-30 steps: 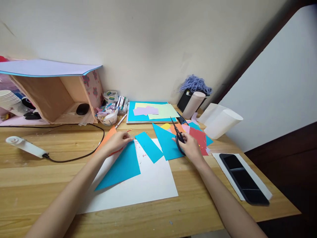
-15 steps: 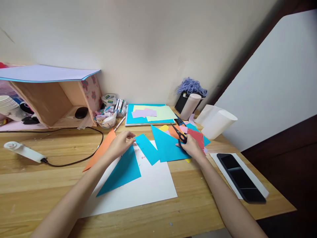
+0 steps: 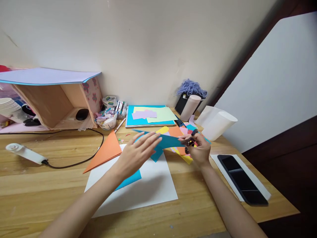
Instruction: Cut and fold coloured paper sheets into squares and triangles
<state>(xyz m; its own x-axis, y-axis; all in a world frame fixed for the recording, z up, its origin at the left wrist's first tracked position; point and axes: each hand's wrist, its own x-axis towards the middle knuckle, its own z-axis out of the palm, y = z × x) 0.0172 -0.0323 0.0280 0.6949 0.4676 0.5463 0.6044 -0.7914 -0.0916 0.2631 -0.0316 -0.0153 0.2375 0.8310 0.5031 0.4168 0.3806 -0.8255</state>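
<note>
We see both bare hands over the wooden table (image 3: pixel 198 208), with a blue sheet (image 3: pixel 170 142) held raised between them at a tilt. The left hand (image 3: pixel 140 148) lies along the left part of that sheet, fingers stretched out nearly side by side; its thumb is hidden, so we cannot tell whether it clamps the paper or merely rests against it. The right hand (image 3: pixel 199 148) is closed around the black scissors (image 3: pixel 190 143), and its fingertips meet the right end of the same sheet. Below, we find a white paper (image 3: pixel 158 188) on the table, with a blue strip (image 3: pixel 156 156) over its far edge and another blue piece (image 3: pixel 130 180) partly covered by the left forearm. To the left lies an orange sheet (image 3: pixel 105 150); at the far side, beyond the hands, colored scraps (image 3: pixel 175 131) overlap, and farther still sits a paper stack (image 3: pixel 163 114) topped with pale green and lilac pieces. On the right, we notice a dark phone (image 3: pixel 241 178) on something flat and white, and, farther off, a white curled sheet (image 3: pixel 220 125) standing near a pale cylinder (image 3: pixel 190 107).
</note>
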